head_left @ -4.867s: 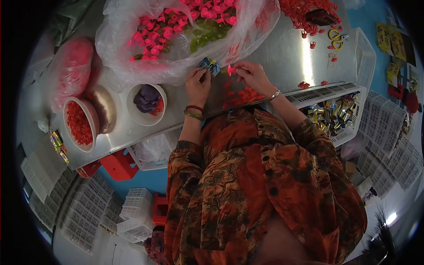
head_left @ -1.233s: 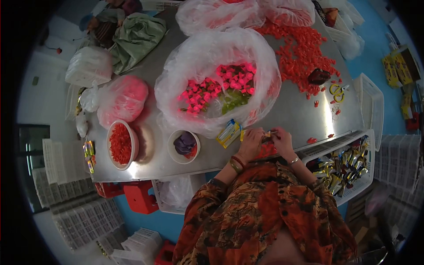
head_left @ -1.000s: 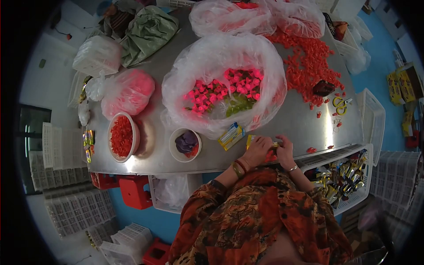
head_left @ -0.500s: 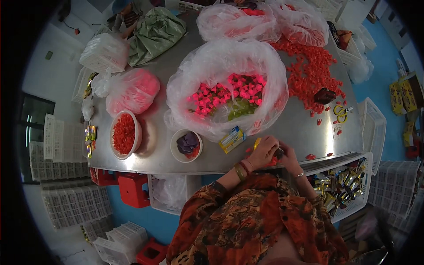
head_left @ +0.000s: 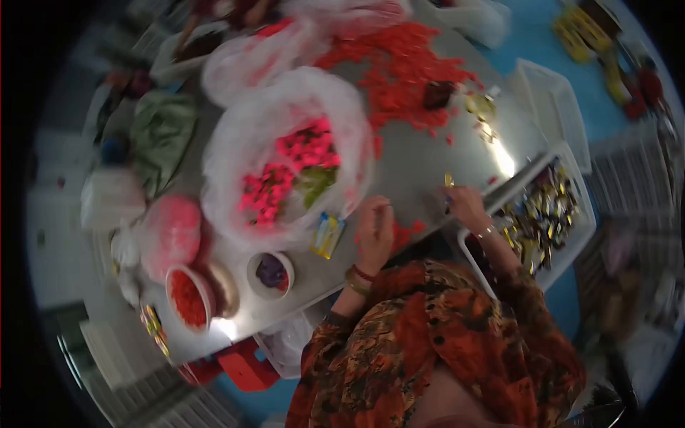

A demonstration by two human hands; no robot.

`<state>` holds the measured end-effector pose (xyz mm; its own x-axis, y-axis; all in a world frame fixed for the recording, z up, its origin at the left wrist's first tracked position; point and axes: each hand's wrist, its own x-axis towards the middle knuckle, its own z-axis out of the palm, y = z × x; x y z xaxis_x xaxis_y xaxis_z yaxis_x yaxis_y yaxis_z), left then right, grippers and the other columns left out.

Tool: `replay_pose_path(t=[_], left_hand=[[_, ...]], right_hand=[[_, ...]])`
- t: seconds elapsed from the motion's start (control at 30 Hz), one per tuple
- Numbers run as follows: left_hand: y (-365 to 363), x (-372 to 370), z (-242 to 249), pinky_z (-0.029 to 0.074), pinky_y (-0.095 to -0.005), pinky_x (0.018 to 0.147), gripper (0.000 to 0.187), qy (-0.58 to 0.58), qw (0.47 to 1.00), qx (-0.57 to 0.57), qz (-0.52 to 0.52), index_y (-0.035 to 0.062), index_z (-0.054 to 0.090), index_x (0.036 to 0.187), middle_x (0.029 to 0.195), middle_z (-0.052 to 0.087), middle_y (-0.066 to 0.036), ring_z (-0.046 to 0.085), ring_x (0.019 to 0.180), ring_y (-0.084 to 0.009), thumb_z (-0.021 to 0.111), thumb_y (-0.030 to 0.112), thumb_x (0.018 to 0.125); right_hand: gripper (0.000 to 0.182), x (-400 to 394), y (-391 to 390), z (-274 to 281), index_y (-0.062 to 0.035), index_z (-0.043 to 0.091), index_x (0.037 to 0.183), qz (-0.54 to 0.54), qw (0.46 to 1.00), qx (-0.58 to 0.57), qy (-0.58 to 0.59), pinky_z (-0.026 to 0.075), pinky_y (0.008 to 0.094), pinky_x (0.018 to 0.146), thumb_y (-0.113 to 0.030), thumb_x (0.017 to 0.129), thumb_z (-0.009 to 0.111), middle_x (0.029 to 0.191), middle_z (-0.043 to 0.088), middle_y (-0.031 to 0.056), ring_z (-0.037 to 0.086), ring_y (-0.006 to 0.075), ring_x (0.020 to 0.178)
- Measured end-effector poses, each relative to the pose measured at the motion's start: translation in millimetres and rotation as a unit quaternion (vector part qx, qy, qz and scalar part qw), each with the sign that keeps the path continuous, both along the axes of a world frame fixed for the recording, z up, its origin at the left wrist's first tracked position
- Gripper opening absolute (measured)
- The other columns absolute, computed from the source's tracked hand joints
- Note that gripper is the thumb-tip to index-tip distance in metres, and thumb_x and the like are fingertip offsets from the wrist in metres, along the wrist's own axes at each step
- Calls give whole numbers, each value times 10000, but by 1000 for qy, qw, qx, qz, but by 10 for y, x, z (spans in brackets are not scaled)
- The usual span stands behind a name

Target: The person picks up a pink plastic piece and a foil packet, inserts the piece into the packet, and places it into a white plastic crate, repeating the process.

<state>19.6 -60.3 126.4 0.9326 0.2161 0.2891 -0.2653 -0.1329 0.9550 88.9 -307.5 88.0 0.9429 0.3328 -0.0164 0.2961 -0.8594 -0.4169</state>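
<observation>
My right hand [head_left: 467,205] is closed on a small gold wrapper piece [head_left: 449,181] above the table's front edge, near the crate of gold wrapped pieces [head_left: 546,214]. Around the fingers of my left hand [head_left: 375,228] the picture is blurred, and whether they hold anything is unclear. Small red pieces [head_left: 407,234] lie on the metal table just right of that hand. To its left are a yellow and blue packet [head_left: 327,235] and a large clear bag [head_left: 228,153] of pink and green pieces.
Red pieces [head_left: 407,78] spread over the back of the table, with yellow scissors [head_left: 480,107] beside them. A bowl of red pieces [head_left: 188,298] and a white tub [head_left: 252,269] with purple contents stand at the left. Another person's arm [head_left: 187,32] shows at the top left.
The whole view has turned and blurred. My hands, together before, are now apart, the right one nearer the crate with a gold piece in its fingers.
</observation>
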Motion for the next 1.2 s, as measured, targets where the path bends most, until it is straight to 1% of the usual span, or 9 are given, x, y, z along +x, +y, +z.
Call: replay_pose_path(t=[0.1,0.37,0.47,0.53,0.7,0.87,0.9,0.97,1.2], left_hand=[[-77,-1,-51,471,-283,822,53,57,997,-45,-36,21,573,1022,988,616,-66,577,901,-144,547,18,976],[-350,-87,-306,509,-272,782,46,159,982,-22,-96,4,539,1024,891,608,-74,594,814,-133,528,40,997],[-374,-53,-398,514,-258,763,61,177,977,-26,-118,2,533,1034,895,606,-70,598,813,-130,525,55,1004],[-422,-29,-399,515,-259,767,83,203,971,-31,-123,4,539,1064,900,606,-65,602,816,-131,526,61,1005],[-423,-29,-593,508,-246,766,174,257,959,-15,-122,4,563,1142,918,634,-61,617,823,-118,545,107,1003],[-128,-135,-931,480,-226,703,203,280,951,39,-123,6,620,1112,853,625,-3,551,739,-62,539,165,1014],[-63,-178,-945,477,-223,683,203,292,949,46,-109,7,627,1101,840,621,-1,544,721,-59,539,169,1015],[77,-264,-972,471,-219,643,208,313,944,53,-91,9,642,1079,814,612,3,530,685,-53,538,177,1017],[780,-639,-1305,456,-272,581,170,320,941,101,50,19,674,1009,688,577,-29,533,642,-83,597,168,982]], right_hand=[[512,-63,-85,-13,-69,702,1139,-57,916,394,55,497,292,552,81,709,466,706,675,124,602,113,589],[385,-410,-968,206,-45,728,1036,-278,896,344,30,507,359,595,53,732,513,728,646,229,650,308,605],[354,-453,-1598,-113,-59,716,1070,-361,869,314,-128,515,354,630,-10,775,525,764,658,230,683,304,668],[351,-472,-2078,-124,-45,712,1080,-450,825,258,-224,485,290,601,9,793,516,750,677,164,617,136,636],[408,-416,-3461,-408,-16,640,1198,-581,788,118,-167,514,463,830,-105,812,543,1039,674,245,641,422,956],[442,-222,-3440,-666,18,534,1156,-454,862,-34,-224,503,497,774,-255,844,686,988,668,251,645,441,909],[333,-131,-3275,-640,5,608,1070,-507,860,28,-55,510,445,726,-243,859,679,896,684,196,663,375,816],[207,-41,-2518,-571,-4,684,916,-400,895,127,-151,496,383,629,-207,893,647,742,670,150,655,297,663],[274,81,-9,-735,5,630,766,-67,975,206,53,483,427,589,-240,879,681,645,588,192,620,372,638]])
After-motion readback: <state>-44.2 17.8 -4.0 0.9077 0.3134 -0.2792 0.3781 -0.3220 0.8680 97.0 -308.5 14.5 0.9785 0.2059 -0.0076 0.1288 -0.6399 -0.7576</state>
